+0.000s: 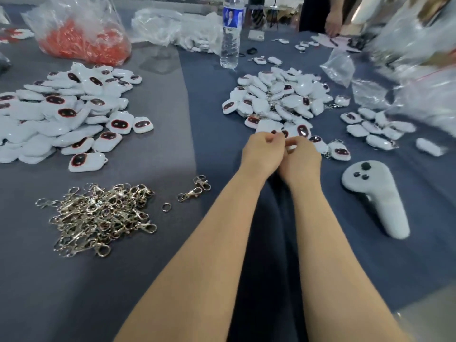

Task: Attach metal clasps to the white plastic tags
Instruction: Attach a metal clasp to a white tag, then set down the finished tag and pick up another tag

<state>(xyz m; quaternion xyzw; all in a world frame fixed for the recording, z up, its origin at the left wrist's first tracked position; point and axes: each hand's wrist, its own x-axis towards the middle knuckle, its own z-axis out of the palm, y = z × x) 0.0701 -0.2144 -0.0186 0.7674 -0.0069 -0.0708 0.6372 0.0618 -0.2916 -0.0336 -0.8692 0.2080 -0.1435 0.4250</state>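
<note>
While the hands meet knuckle to knuckle, piles lie on the table [153,280]
Fingers of the left hand [262,153] and right hand [303,157] curl together at the near edge of the middle tag pile [278,97] — whether they grip anything is hidden; clasps [98,218] lie heaped toward the table's left edge — more tags [61,114] behind.

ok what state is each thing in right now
left hand: fingers curled, meeting right hand
right hand: fingers curled, contents hidden
clasps: loose heap, unattached
left tag pile: no clasps on
middle tag pile: many with clasps attached
water bottle: upright
controller: lying unheld
</note>
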